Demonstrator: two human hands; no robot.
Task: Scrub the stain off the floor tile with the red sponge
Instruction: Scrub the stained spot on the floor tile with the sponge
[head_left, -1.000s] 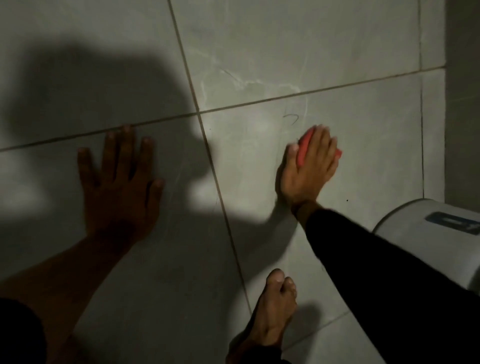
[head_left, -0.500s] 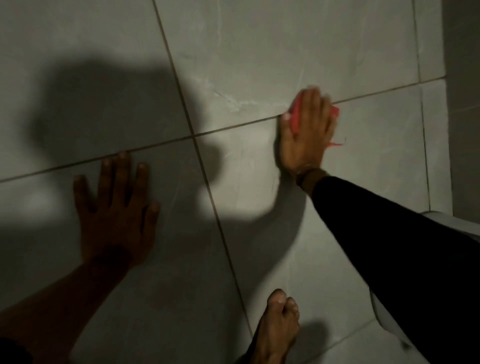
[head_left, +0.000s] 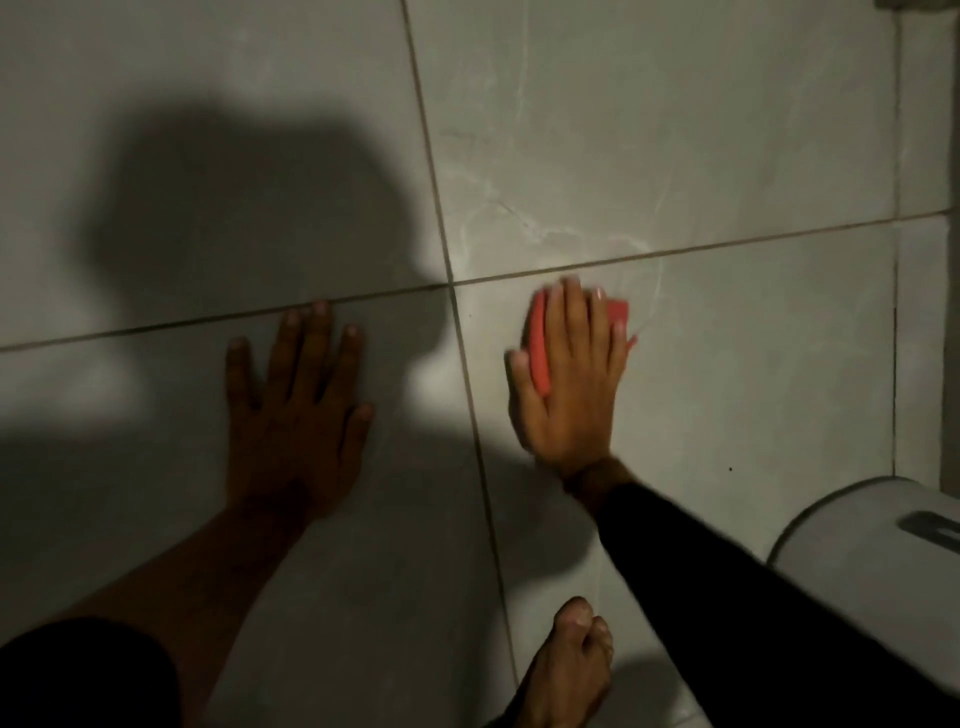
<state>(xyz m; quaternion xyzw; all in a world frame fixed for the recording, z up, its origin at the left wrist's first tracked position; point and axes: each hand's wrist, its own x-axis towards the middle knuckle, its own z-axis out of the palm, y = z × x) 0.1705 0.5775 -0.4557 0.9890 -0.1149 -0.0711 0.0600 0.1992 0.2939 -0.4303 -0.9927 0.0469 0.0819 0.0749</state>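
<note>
The red sponge (head_left: 540, 343) lies flat on the floor tile (head_left: 753, 364) under my right hand (head_left: 569, 384), whose fingers (head_left: 584, 322) are stretched long and close together over it, pressing it down; red shows past my thumb side and beyond my fingertips. Just ahead of those fingertips runs a grout line (head_left: 727, 248). My left hand (head_left: 298, 410) rests palm-down, fingers spread, holding nothing, on the shadowed neighbouring tile. I cannot make out the stain.
</note>
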